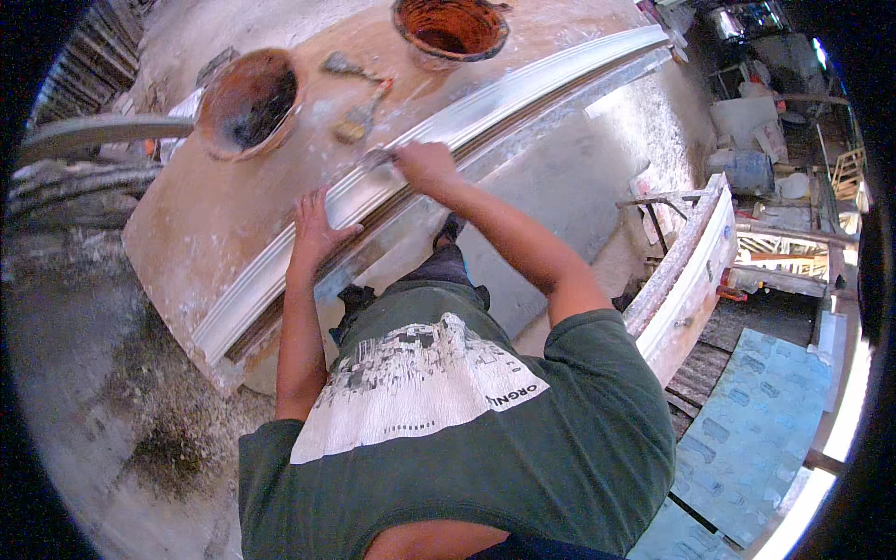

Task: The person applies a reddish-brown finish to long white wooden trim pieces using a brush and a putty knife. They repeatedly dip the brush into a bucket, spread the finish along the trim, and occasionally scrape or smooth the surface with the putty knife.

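Note:
A long white ridged moulding [527,93] lies diagonally along the near edge of a worn, plaster-stained board [173,229]. My left hand [320,227] rests on the moulding with its fingers spread and the thumb apart. Farther along it, my right hand [426,168] is closed, with its knuckles over the moulding's top. Something small and greyish shows at its fingertips, too blurred to name. Beyond my hands, two brushes lie on the board: one with a grey head [342,63], the other with tan bristles [354,125].
A brown-stained bucket [247,105] tilts on the board's left side, and a reddish-orange bucket [448,33] stands at the far side. To my right is another long white piece [689,289] on a stand. Pale blue patterned sheets [751,411] lie at the lower right.

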The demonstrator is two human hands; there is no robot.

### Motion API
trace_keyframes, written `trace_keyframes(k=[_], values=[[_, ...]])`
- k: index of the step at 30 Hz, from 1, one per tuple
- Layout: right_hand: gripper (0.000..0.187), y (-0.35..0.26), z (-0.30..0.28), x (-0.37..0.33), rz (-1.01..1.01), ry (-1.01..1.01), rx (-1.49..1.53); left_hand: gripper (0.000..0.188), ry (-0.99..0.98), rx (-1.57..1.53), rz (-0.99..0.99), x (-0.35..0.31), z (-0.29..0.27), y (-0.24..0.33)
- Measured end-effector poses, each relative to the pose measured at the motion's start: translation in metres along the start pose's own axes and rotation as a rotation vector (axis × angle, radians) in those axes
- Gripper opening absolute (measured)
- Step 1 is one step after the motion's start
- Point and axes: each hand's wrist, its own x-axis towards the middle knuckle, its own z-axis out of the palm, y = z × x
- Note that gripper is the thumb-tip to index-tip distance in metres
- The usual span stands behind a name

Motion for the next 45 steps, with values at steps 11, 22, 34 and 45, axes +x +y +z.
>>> trace_keyframes(k=[11,22,34,45], values=[[0.019,0.275,0.001,0.027,0.087,0.092,0.026,0.091,0.113,0.060,0.011,0.118,0.094,0.129],[0.016,0.455,-0.042,0.021,0.303,0.191,0.041,0.089,0.032,0.022,0.154,0.277,0.167,0.304],[0.022,0.734,-0.051,0.050,0.473,0.054,-0.129,0.082,0.089,-0.118,0.199,0.477,0.262,0.476],[0.021,0.861,-0.096,0.047,0.211,-0.087,0.059,0.077,-0.093,-0.158,0.178,0.583,0.315,0.603]])
